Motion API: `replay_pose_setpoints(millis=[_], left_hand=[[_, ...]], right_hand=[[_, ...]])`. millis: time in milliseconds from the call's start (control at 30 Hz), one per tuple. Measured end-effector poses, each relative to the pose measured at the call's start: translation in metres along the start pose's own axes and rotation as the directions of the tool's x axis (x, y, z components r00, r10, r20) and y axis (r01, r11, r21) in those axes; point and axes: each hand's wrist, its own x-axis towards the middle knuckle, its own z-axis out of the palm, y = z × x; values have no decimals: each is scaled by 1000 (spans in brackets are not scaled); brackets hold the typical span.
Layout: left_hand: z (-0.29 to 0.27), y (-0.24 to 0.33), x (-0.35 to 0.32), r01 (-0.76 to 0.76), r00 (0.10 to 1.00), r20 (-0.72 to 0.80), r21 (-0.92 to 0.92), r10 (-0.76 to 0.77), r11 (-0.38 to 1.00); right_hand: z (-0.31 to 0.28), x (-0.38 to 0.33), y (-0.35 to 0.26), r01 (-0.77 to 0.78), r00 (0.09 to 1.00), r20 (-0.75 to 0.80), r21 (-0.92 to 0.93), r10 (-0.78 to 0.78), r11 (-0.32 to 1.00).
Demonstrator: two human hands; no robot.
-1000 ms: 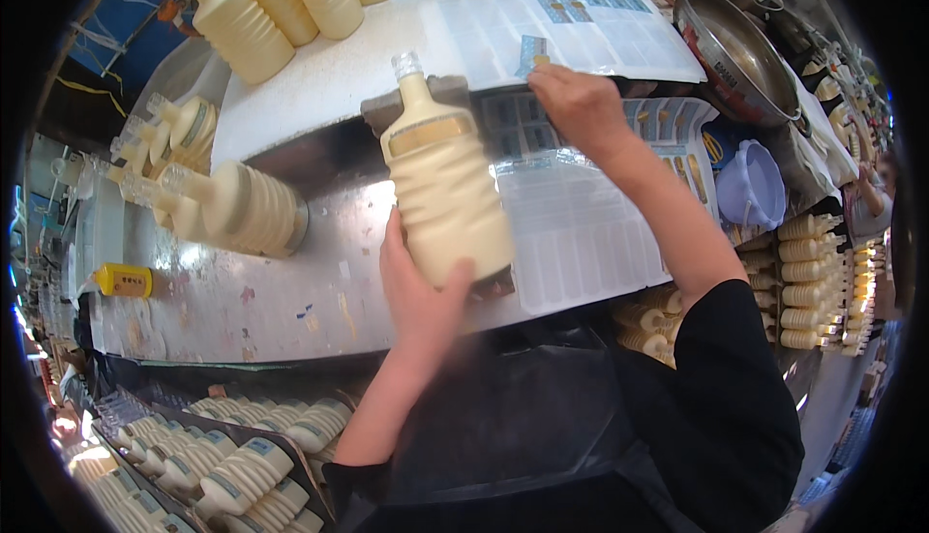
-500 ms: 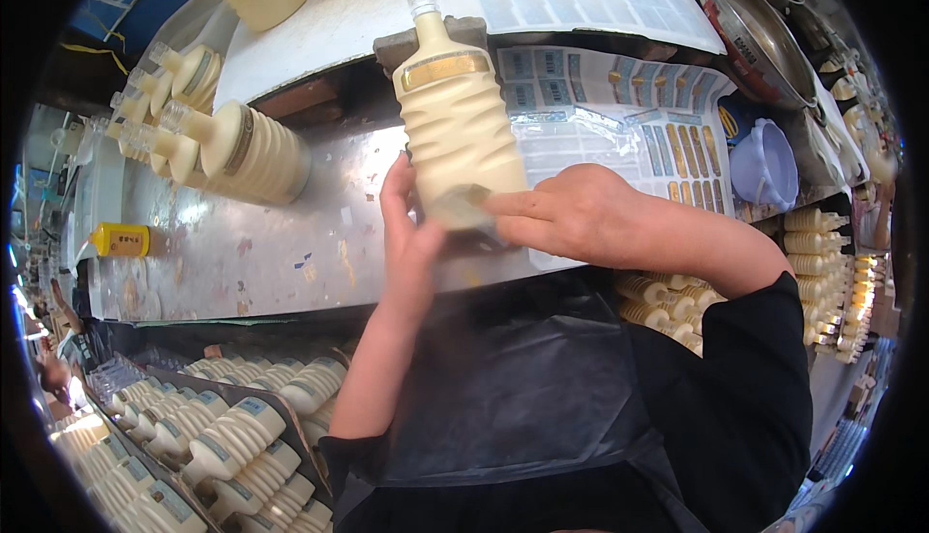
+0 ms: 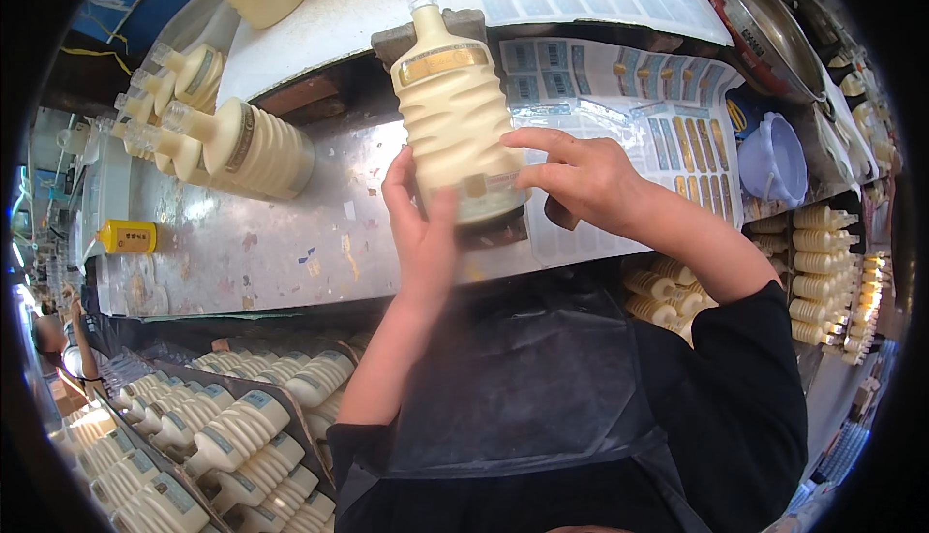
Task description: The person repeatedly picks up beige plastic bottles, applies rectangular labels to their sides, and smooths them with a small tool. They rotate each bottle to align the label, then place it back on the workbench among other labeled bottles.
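Near the middle of the front edge of a metal tabletop, a cream bottle with rippled sides and a clear neck, lying face up, base toward that edge and neck pointing to the back, by a notched grey block. Across its shoulder, a gold label; low on its face, a pale band with a small dull square. Grasping the bottle low on its left side, the left hand, with fingers along the side and a blurred thumb over the face. At the lower right side, the right hand, with index finger and thumb parted and reaching to the bottle beside the band. Under that palm, a brown piece, too shadowed to name; impossible to tell whether gripped. Toward the right end of the tabletop, a label sheet with blue and gold strips. Along the back edge, a raised white board. Toward the back left corner, more cream bottles; near the left edge, a small yellow container. Just past the right edge, a lilac bucket.
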Motion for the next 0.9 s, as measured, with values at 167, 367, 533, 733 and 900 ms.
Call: replay_pose_setpoints(millis=[167,367,533,733,900], left_hand=[[3,13,2,80,997,-2,-15,-80,997],[3,31,9,237,960,-49,-385,-276,892],[5,8,3,116,993,-25,-100,-119,988],[7,7,2,82,996,-16,-122,-84,989],[6,4,1,67,996,-45,-145,-74,987]], right_hand=[[7,-16,8,-179,984,11,-19,179,984],[28,-18,-11,-679,689,213,525,693,513],[32,2,-32,-794,560,353,488,749,363],[46,-9,-20,-730,567,348,633,746,259],[44,-3,-30,-740,530,332,630,780,235]])
